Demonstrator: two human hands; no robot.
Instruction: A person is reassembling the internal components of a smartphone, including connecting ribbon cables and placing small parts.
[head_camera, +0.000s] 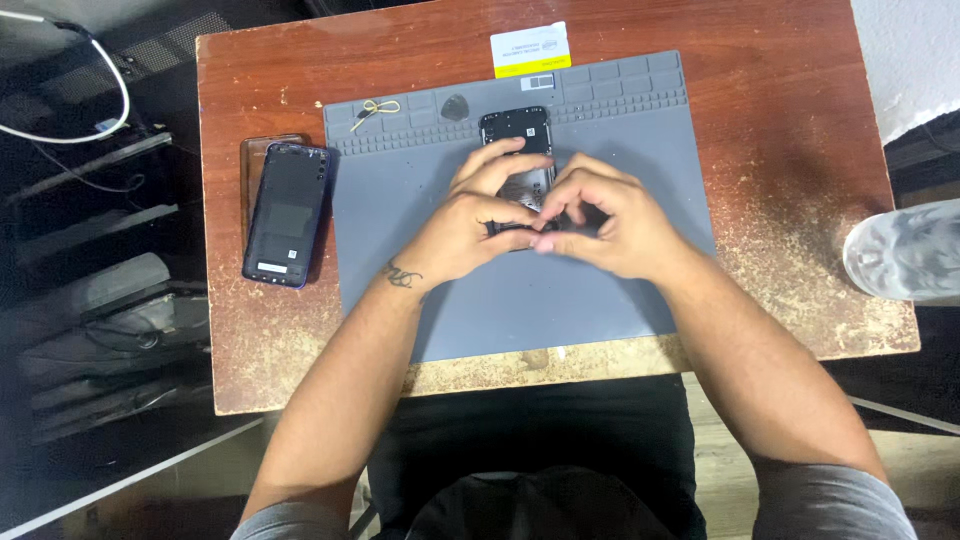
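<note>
Lying at frame centre on grey silicone work mat (600, 300), opened black smartphone (518, 135) is gripped by left hand (470, 225) and right hand (600, 225); blue back cover (288, 212) is seen at left.

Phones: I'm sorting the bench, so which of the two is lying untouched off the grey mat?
The blue phone back at the mat's left edge, on the wooden table. The opened black phone lies on the grey mat under both hands.

Phone: black opened smartphone (522, 150), back cover off, internals exposed
Pose: flat, lengthwise away from me
Place: grey mat, under my fingers
</note>
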